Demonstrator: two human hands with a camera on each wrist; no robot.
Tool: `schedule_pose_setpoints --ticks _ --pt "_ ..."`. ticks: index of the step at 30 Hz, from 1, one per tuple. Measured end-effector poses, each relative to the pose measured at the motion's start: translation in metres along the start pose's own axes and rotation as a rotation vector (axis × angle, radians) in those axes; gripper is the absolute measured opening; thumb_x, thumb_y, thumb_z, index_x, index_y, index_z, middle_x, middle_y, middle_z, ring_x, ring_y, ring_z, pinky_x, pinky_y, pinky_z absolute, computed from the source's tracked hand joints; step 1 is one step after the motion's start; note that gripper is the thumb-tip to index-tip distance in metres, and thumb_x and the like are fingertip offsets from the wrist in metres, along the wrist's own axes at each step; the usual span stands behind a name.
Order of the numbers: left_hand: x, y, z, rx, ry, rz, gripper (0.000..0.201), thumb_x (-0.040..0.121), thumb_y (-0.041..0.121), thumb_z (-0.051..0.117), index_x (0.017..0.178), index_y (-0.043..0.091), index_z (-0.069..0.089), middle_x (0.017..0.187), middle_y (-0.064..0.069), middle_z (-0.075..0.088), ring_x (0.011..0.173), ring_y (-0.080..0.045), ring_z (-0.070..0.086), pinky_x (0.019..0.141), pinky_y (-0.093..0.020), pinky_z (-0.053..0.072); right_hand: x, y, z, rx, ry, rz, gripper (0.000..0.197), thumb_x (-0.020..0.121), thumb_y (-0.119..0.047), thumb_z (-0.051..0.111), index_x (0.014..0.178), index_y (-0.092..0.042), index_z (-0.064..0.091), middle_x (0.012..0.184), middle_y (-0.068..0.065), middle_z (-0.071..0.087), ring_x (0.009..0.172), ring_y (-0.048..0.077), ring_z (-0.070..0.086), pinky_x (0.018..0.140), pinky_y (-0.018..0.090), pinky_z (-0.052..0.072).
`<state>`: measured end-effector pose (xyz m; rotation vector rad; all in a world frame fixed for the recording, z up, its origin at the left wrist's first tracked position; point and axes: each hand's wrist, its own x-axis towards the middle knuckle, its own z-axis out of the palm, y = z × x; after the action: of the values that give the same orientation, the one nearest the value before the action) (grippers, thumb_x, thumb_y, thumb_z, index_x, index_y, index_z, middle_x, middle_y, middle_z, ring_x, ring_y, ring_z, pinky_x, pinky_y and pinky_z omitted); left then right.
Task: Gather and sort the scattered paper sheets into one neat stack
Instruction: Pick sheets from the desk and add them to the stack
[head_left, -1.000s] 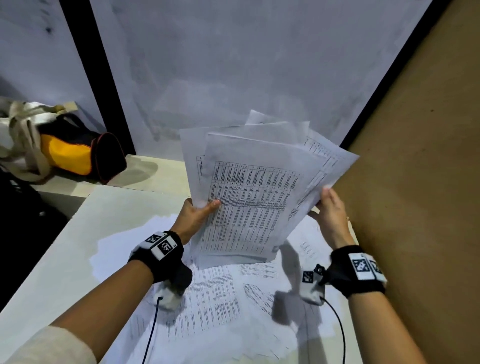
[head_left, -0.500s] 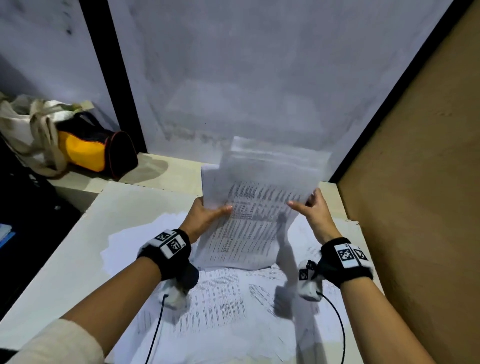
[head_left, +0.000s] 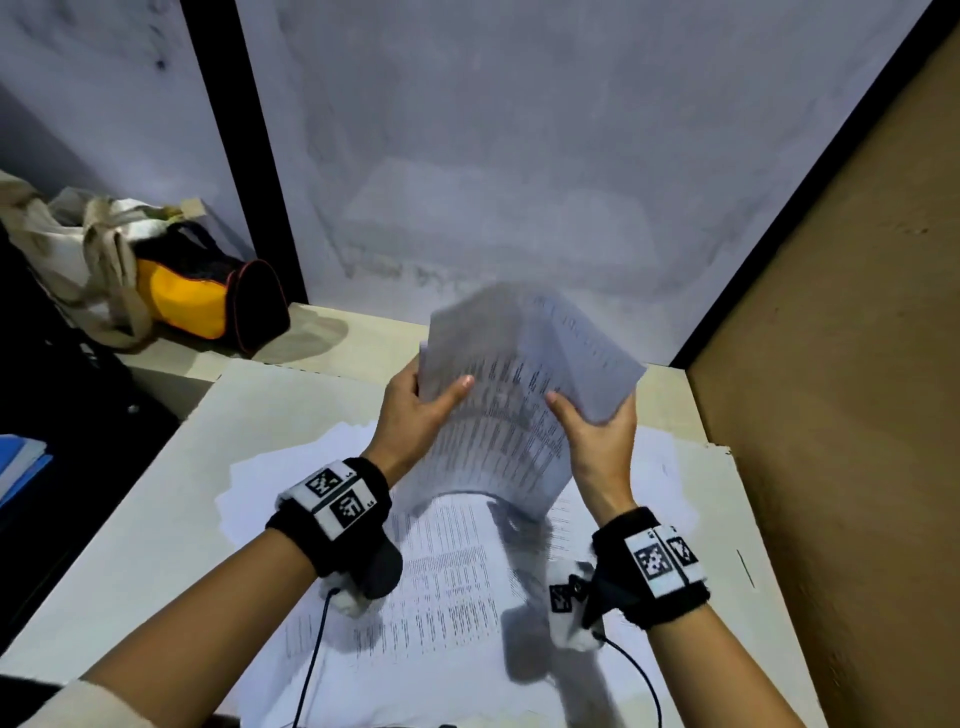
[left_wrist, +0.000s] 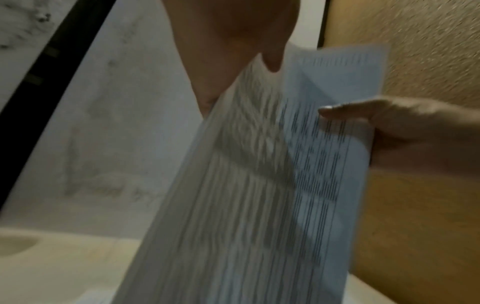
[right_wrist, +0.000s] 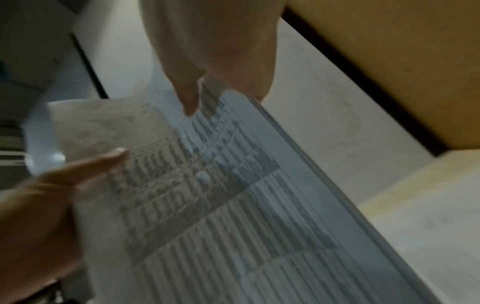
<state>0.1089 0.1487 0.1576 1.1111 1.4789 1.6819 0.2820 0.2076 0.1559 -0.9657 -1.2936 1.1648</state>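
Both hands hold one bundle of sheets at frame centre in the head view: left hand pinches its left edge, right hand grips its right edge, thumbs on top. Only that view shows loose sheets lying on the table below, and a yellow bag upper left. Wrist views are blurred; the right one shows the bundle's layered edge.

White paper sheets carry dense black tables; the bag is yellow and black.
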Motion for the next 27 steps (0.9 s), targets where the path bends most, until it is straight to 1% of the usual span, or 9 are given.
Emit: schedule_pose_setpoints --ticks 2,5,9,13,15,18,21,23,27 --pt "-0.005 -0.004 -0.008 -0.018 -0.058 -0.045 0.022 0.084 0.013 0.063 0.102 0.025 0.056 0.095 0.01 0.066 0.084 0.003 0.065 0.073 -0.013 0.053 -0.003 0.012 0.0 -0.007 -0.111 0.163 0.043 0.073 -0.001 0.072 0.111 -0.009 0.054 0.104 0.004 0.063 0.097 0.016 0.061 0.083 0.024 0.055" --pt "-0.007 -0.005 -0.014 -0.064 -0.053 -0.092 0.019 0.079 0.017 0.071 0.09 0.029 0.059 0.084 0.009 0.069 0.082 -0.011 0.067 0.07 -0.02 0.056 0.001 0.018 -0.003 -0.066 -0.138 0.185 0.021 0.072 0.005 0.071 0.079 -0.014 0.063 0.076 -0.001 0.065 0.079 0.021 0.061 0.063 0.015 0.054" --pt "-0.006 0.007 -0.027 -0.139 -0.047 -0.018 0.026 0.062 0.036 0.073 0.086 0.03 0.066 0.084 0.005 0.07 0.082 -0.01 0.067 0.074 -0.026 0.057 0.011 0.002 -0.009 0.002 -0.181 0.14 0.025 0.068 0.003 0.073 0.086 -0.011 0.064 0.07 -0.01 0.072 0.07 0.004 0.067 0.065 0.016 0.053" --pt "-0.005 0.009 -0.024 -0.124 -0.027 0.019 0.026 0.072 0.022 0.076 0.095 0.026 0.066 0.086 0.013 0.073 0.088 -0.009 0.067 0.076 -0.018 0.053 0.016 -0.009 -0.006 0.094 -0.124 0.065 0.044 0.059 -0.026 0.078 0.095 -0.004 0.065 0.076 -0.008 0.073 0.074 0.006 0.068 0.068 0.019 0.053" --pt "-0.006 0.014 -0.019 -0.135 0.025 0.033 0.034 0.066 0.046 0.077 0.093 0.027 0.067 0.087 0.011 0.071 0.087 -0.011 0.066 0.074 -0.02 0.054 0.018 -0.016 0.002 0.129 -0.08 0.051 0.049 0.06 -0.041 0.078 0.089 -0.004 0.064 0.069 -0.011 0.068 0.067 0.004 0.064 0.064 0.02 0.052" --pt "-0.006 0.021 -0.01 -0.117 0.115 0.075 0.062 0.057 0.08 0.057 0.086 0.026 0.066 0.082 0.006 0.067 0.075 -0.005 0.064 0.066 -0.019 0.051 0.017 -0.025 0.014 0.129 -0.01 0.032 0.035 0.073 -0.052 0.061 0.066 -0.018 0.055 0.049 -0.013 0.056 0.05 0.0 0.052 0.051 0.017 0.042" --pt "-0.004 0.024 -0.003 -0.104 0.214 0.073 0.044 0.071 0.064 0.045 0.078 0.027 0.069 0.084 -0.001 0.069 0.082 -0.018 0.064 0.075 -0.033 0.048 0.019 -0.022 0.017 0.15 0.083 0.02 0.032 0.089 -0.028 0.057 0.059 -0.019 0.052 0.045 -0.014 0.051 0.046 -0.001 0.048 0.052 0.022 0.036" --pt "-0.003 0.025 -0.002 -0.114 0.216 0.06 0.035 0.07 0.05 0.045 0.076 0.027 0.069 0.082 0.003 0.068 0.081 -0.015 0.061 0.072 -0.031 0.046 0.02 -0.02 0.015 0.136 0.075 0.029 0.032 0.091 -0.016 0.055 0.059 -0.019 0.051 0.045 -0.016 0.05 0.046 -0.002 0.047 0.052 0.02 0.035" --pt "-0.002 0.024 -0.006 -0.076 0.174 0.087 0.032 0.074 0.046 0.046 0.084 0.025 0.067 0.085 0.012 0.065 0.079 0.001 0.057 0.072 -0.017 0.042 0.022 -0.022 0.009 0.113 -0.04 0.004 0.019 0.083 -0.031 0.062 0.072 -0.017 0.056 0.056 -0.017 0.059 0.053 -0.005 0.054 0.054 0.013 0.042"
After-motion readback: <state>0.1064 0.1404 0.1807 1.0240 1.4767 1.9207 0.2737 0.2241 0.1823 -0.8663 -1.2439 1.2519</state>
